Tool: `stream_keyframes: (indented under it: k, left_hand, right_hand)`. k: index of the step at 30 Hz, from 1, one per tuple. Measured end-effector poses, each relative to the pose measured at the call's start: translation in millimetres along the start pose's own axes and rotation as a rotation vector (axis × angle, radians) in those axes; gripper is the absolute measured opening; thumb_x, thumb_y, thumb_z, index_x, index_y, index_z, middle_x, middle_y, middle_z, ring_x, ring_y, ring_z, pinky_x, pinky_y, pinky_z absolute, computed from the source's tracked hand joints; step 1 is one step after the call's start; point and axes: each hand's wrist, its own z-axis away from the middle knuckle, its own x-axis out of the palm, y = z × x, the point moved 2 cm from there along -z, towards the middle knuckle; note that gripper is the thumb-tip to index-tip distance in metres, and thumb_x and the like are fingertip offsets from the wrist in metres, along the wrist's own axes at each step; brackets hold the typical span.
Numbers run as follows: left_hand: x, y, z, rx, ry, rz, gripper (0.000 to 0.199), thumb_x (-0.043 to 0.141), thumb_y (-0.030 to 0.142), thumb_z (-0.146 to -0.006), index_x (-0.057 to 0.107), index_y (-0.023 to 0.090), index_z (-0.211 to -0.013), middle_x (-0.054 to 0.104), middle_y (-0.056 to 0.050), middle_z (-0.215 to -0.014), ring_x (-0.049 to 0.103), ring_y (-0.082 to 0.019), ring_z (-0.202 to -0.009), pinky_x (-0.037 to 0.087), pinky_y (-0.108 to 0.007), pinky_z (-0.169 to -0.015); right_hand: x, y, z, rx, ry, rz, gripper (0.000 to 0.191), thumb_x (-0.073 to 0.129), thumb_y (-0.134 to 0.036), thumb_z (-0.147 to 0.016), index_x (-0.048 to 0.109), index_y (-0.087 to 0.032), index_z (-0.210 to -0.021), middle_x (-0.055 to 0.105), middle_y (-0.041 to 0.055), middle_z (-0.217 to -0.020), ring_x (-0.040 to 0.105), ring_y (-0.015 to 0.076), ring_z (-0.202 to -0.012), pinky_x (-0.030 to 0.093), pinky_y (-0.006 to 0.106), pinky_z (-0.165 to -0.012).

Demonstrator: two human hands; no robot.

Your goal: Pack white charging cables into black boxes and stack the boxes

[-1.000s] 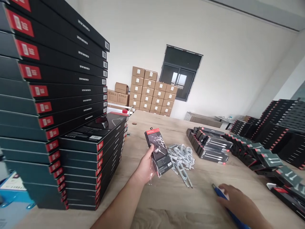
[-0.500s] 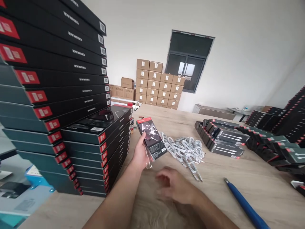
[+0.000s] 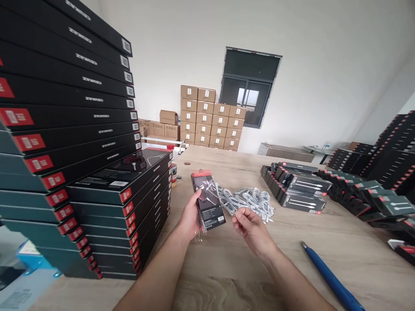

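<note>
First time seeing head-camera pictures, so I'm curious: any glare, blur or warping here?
Head view: white glare streaks the held package; left hand and right hand look fairly sharp. Same view: the tall box stack seems stretched toward the left edge.

The right grip [image 3: 254,229] covers part of the cable pile [image 3: 259,198]; whether it pinches anything is unclear. Left of the pile, the black package [image 3: 208,205] conceals fingers of the left grip [image 3: 189,218]; the package's smallest print is illegible. Right of the pile, the bottom edge cuts the blue tool [image 3: 330,274].
</note>
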Motion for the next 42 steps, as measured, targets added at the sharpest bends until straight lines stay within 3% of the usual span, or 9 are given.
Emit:
stream_keyframes:
  k: [6, 11, 18, 22, 26, 29, 33, 38, 42]
  left_hand:
    - [3.5, -32, -4, -0.198, -0.111, -0.082, 0.049, 0.058, 0.053, -0.089, 0.07, 0.012, -0.112, 0.08, -0.014, -0.092, 0.077, -0.029, -0.083, 0.06, -0.037, -0.075]
    - [6.1, -36, -3, -0.255, -0.172, -0.051, 0.054, 0.055, 0.056, -0.09, 0.069, 0.012, -0.116, 0.079, -0.015, -0.092, 0.077, -0.031, -0.085, 0.059, -0.043, -0.081]
    - [13.4, -35, 2, -0.232, -0.078, -0.141, 0.05, 0.056, 0.055, -0.09, 0.071, 0.013, -0.112, 0.079, -0.013, -0.087, 0.076, -0.029, -0.079, 0.059, -0.04, -0.075]
    - [9.9, -33, 0, -0.049, -0.117, -0.397, 0.049, 0.058, 0.062, -0.088, 0.073, 0.016, -0.1, 0.075, -0.006, -0.071, 0.069, -0.02, -0.06, 0.052, -0.028, -0.056]
    - [6.5, -30, -2, 0.207, -0.187, -0.691, 0.04, 0.076, 0.054, -0.078, 0.066, 0.018, -0.066, 0.057, 0.003, -0.047, 0.047, -0.009, -0.039, 0.029, -0.021, -0.038]
    - [6.4, -31, -2, 0.209, -0.222, -0.735, 0.054, 0.077, 0.061, -0.073, 0.053, 0.018, -0.05, 0.048, 0.004, -0.039, 0.039, -0.007, -0.035, 0.024, -0.021, -0.037]
    - [7.0, -33, -3, 0.219, -0.243, -0.747, 0.062, 0.07, 0.075, -0.068, 0.049, 0.019, -0.051, 0.046, 0.005, -0.04, 0.04, -0.008, -0.034, 0.028, -0.022, -0.037]
    - [8.2, -33, -5, 0.225, -0.256, -0.724, 0.063, 0.071, 0.075, -0.067, 0.05, 0.019, -0.048, 0.047, 0.003, -0.038, 0.042, -0.008, -0.034, 0.03, -0.021, -0.039]
    - [13.4, -31, -1, 0.202, -0.292, -0.627, 0.061, 0.074, 0.07, -0.067, 0.049, 0.019, -0.049, 0.047, 0.004, -0.042, 0.042, -0.008, -0.037, 0.032, -0.021, -0.04]
  right_hand:
    - [-4, 10, -10, 0.051, 0.119, -0.084, 0.046, 0.087, -0.052, -0.058, 0.067, -0.021, -0.086, 0.057, -0.0036, -0.064, 0.046, 0.0115, -0.054, 0.03, 0.024, -0.05]
    - [4, 20, -9, 0.125, 0.113, -0.098, 0.048, 0.074, -0.066, -0.07, 0.068, -0.019, -0.079, 0.056, -0.002, -0.061, 0.046, 0.0122, -0.05, 0.03, 0.025, -0.046]
    - [16, 19, -2, 0.081, -0.05, 0.051, 0.047, 0.071, -0.067, -0.077, 0.072, -0.021, -0.086, 0.073, 0.0019, -0.078, 0.067, 0.0219, -0.074, 0.052, 0.034, -0.067]
    - [12, 14, -6, 0.028, 0.003, -0.053, 0.05, 0.07, -0.068, -0.078, 0.074, -0.02, -0.093, 0.077, 0.0053, -0.086, 0.071, 0.0267, -0.087, 0.055, 0.039, -0.078]
    - [3, 6, -9, 0.026, 0.068, -0.114, 0.05, 0.073, -0.066, -0.075, 0.075, -0.019, -0.094, 0.078, 0.0066, -0.086, 0.073, 0.0287, -0.091, 0.057, 0.04, -0.078]
    - [3, 2, -8, 0.041, 0.086, -0.149, 0.049, 0.075, -0.065, -0.073, 0.075, -0.019, -0.092, 0.078, 0.0063, -0.085, 0.074, 0.0288, -0.09, 0.058, 0.039, -0.075]
    - [11, -3, -4, 0.048, 0.129, -0.25, 0.045, 0.081, -0.06, -0.068, 0.076, -0.018, -0.081, 0.079, 0.0066, -0.081, 0.075, 0.0283, -0.085, 0.058, 0.036, -0.074]
    - [16, -8, 0, 0.057, 0.141, -0.297, 0.039, 0.084, -0.056, -0.067, 0.075, -0.019, -0.077, 0.078, 0.0053, -0.077, 0.075, 0.0274, -0.08, 0.058, 0.035, -0.069]
    - [14, -5, -2, 0.079, 0.122, -0.327, 0.038, 0.082, -0.055, -0.07, 0.073, -0.019, -0.076, 0.076, 0.0034, -0.07, 0.072, 0.0228, -0.066, 0.052, 0.029, -0.053]
